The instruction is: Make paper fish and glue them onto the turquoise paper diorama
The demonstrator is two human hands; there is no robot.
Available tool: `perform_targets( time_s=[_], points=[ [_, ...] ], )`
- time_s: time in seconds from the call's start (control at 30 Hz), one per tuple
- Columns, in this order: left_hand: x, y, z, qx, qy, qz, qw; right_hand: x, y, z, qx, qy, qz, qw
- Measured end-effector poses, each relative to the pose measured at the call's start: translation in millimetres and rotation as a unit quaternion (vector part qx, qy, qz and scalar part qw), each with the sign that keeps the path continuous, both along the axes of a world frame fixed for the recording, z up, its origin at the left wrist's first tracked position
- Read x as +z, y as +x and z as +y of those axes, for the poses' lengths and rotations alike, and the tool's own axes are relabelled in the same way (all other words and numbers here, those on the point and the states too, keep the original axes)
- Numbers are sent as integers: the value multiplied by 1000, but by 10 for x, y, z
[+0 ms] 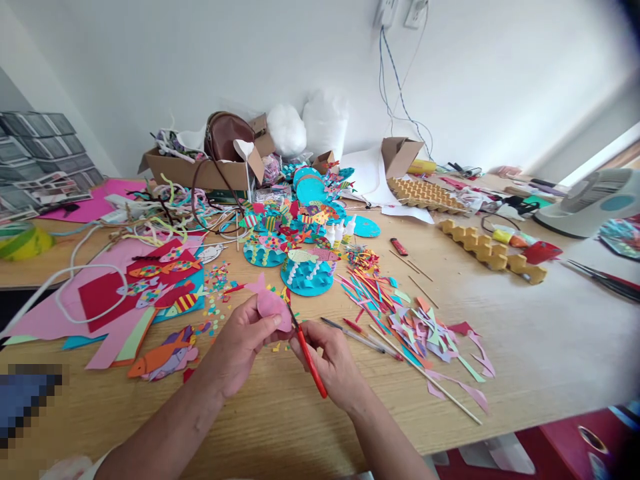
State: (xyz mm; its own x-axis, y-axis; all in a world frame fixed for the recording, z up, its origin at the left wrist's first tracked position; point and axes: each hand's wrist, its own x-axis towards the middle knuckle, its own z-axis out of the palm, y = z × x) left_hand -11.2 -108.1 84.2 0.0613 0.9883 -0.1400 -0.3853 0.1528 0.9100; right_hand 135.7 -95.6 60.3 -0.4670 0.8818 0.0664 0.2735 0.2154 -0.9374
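Pinched between the thumb and fingers of my left hand (245, 340) is a pink paper fish (270, 308), its tail pointing up and away. My right hand (327, 357) grips red-handled scissors (311, 360), whose dark blades touch the fish's right edge. Whether the blades are parted there is hard to make out. Beyond my hands stand round blue paper pieces with fish on top, one of them a wavy blue base (307, 279). Finished-looking paper fish, including an orange fish (155, 357), lie to the left of my left hand.
Paper scraps (425, 333), a long wooden stick (430, 380) and pens (365, 337) lie right of my hands. Coloured paper sheets (60, 300) cover the left side. Farther back are a cardboard box (200, 177), egg-carton strips (485, 247) and a red utility knife (399, 247).
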Motion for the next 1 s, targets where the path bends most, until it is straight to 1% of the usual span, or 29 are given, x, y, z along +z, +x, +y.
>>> perform_targets(
  time_s=[0.13, 0.5, 0.63, 0.83, 1.0],
  points=[
    [-39, -3, 1, -6, 0, -1, 1000, -30, 21, -6, -3, 3, 1, 1000],
    [-41, 10, -4, -3, -12, 1, 1000, -70, 21, -14, -1, -19, 15, 1000],
    [-50, 7, 3, -2, -15, 9, 1000, -83, 25, -16, -2, -14, 15, 1000],
    [-64, -28, 10, -21, -20, 26, 999, -93, 50, -24, 8, -28, 7, 1000],
    [-70, -76, -2, -51, -11, 42, 998, -95, 64, -37, 15, -31, -5, 999]
  ],
)
